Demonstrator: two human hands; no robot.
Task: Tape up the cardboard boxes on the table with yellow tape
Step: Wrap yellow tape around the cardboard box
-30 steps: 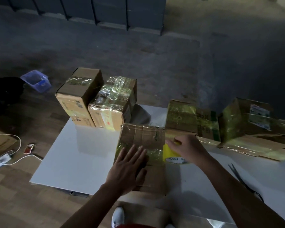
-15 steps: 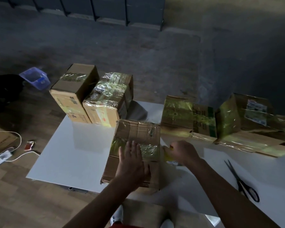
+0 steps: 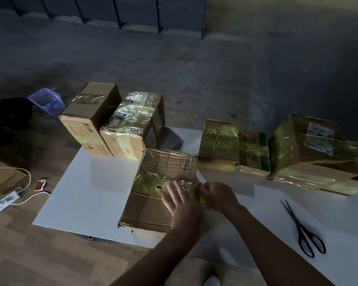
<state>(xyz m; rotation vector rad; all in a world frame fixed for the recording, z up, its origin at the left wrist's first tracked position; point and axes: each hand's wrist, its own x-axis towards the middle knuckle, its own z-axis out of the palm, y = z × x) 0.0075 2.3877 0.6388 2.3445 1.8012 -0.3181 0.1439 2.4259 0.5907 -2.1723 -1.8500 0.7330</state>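
The near cardboard box (image 3: 153,203) lies flat at the front of the white table (image 3: 87,193). Its flaps are shut under a band of glossy yellowish tape, so its contents are hidden. The left hand (image 3: 182,203) lies flat on its top, fingers straight and slightly spread, pressing the tape near the right edge. Just beside it, the right hand (image 3: 217,195) curls round the yellow tape roll (image 3: 202,199) at the box's right side. A plain box (image 3: 89,118) and a heavily wrapped box (image 3: 132,124) stand touching at the far left corner, both closed. A green-printed box (image 3: 219,143) and a labelled box (image 3: 310,145) sit along the far right, and I cannot see inside them. Black scissors (image 3: 304,230) lie to the right. On the floor, an open blue bin (image 3: 47,101) holds something I cannot make out.
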